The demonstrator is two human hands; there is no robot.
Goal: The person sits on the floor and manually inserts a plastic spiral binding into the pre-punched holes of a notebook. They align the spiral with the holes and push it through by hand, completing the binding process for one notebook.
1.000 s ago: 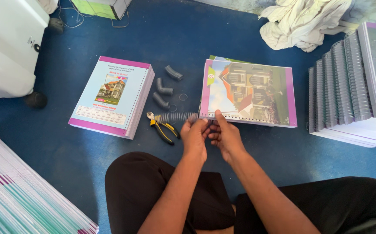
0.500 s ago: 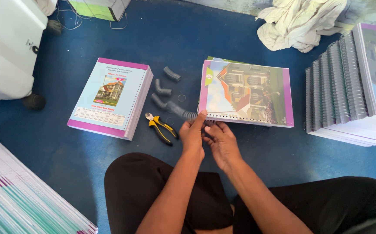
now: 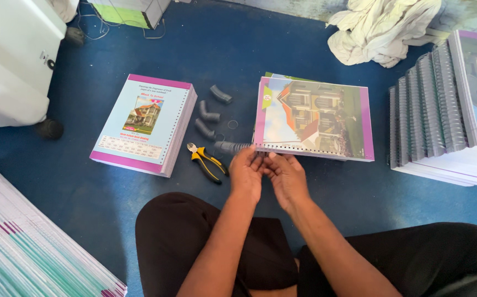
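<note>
Both hands meet at the near edge of the booklet (image 3: 314, 118) on the blue floor (image 3: 282, 49): the left hand (image 3: 245, 171) pinches the end of a grey wire coil (image 3: 232, 147), and the right hand (image 3: 287, 175) has curled fingers on the punched edge. Pliers (image 3: 207, 162) lie just left; another booklet stack (image 3: 142, 124) sits farther left.

Two hands (image 3: 247, 173) (image 3: 285, 176) are seen, one pair of pliers (image 3: 206, 161), three loose grey coil pieces (image 3: 209, 116), and one crumpled cloth (image 3: 379, 30).

bright, even daylight; sharp focus
</note>
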